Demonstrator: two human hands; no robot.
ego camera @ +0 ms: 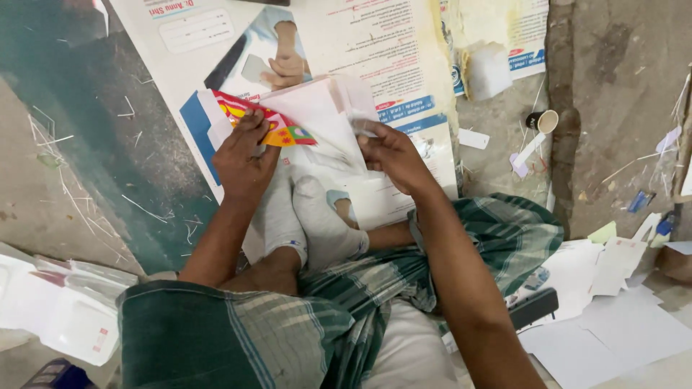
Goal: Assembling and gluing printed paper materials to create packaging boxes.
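Stack of white envelopes (317, 119) runs 10-to-4 btwn hands: left hand (244, 160) clamps 9 o'clock end, right hand (393, 155) pinches 3 o'clock edge, equally near.

Matt white paper envelopes (317, 119) under the fingers (249, 126); beneath them a glossy printed paper poster (375, 57) (creased), rough grey concrete floor (613, 79), woven green checked cloth (497, 238).

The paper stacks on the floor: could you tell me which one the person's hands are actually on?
The fanned stack of white envelopes ahead of the socked feet, under both hands, has a red-and-yellow printed piece. The stack at lower left lies untouched.
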